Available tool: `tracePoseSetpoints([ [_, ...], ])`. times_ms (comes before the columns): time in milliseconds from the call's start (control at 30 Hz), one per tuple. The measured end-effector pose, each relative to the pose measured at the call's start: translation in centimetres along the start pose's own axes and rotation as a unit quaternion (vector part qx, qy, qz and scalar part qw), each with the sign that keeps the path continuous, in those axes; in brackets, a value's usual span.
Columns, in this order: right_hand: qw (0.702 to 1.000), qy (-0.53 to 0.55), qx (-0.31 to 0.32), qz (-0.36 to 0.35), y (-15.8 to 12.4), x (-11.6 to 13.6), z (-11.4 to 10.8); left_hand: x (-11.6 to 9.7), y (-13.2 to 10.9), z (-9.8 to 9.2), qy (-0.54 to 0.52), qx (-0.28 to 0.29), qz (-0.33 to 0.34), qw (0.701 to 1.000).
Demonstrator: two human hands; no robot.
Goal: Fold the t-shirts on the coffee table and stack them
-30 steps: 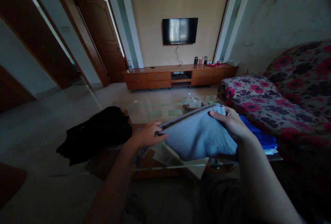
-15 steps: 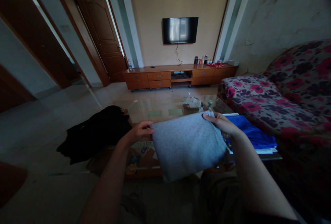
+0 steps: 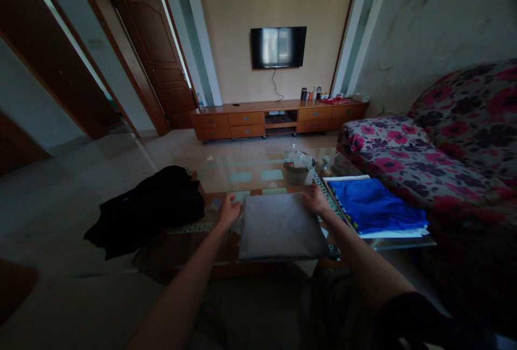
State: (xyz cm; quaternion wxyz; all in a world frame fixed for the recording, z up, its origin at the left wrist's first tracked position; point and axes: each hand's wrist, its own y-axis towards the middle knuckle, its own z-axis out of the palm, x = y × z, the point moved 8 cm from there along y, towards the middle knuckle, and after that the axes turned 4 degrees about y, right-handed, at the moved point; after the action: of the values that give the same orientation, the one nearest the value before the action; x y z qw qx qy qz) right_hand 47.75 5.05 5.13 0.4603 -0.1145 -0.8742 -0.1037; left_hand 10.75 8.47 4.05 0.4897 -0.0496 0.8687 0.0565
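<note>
On the glass desk point(image 3: 250, 169), at its near edge: folded grey garment point(image 3: 280, 226), lying flat. Left hand point(image 3: 229, 211) at the far-left corner, right hand point(image 3: 316, 201) at the far-right; fingers curled onto the cloth, pinching or merely pressing, cannot tell. Risk, as I judge it: near hem sits right at the edge, glass is slick, a tug could slide it off. Blue folded garment point(image 3: 374, 211) just beside, right; black heap point(image 3: 149, 207) left. Small bowl point(image 3: 295, 171) beyond, contents unreadable.
</note>
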Motion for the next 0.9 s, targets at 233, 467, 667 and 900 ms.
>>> tracePoseSetpoints([
  [233,0.945,-0.303,0.100,-0.074,-2.4,-0.6,3.8,-1.6,-4.3,4.9,0.238,0.173,0.267,0.918],
  [467,0.941,-0.310,0.101,-0.088,-3.9,-2.1,4.8,0.0,-6.4,5.6,0.350,0.194,0.282,0.872],
  [667,0.943,-0.309,0.085,-0.089,-4.1,-2.1,4.8,-2.6,-7.4,4.2,0.375,0.151,0.293,0.867],
  [900,0.946,-0.305,0.084,-0.068,-4.1,-2.1,4.7,-2.5,-10.5,2.3,0.349,0.294,0.246,0.855],
])
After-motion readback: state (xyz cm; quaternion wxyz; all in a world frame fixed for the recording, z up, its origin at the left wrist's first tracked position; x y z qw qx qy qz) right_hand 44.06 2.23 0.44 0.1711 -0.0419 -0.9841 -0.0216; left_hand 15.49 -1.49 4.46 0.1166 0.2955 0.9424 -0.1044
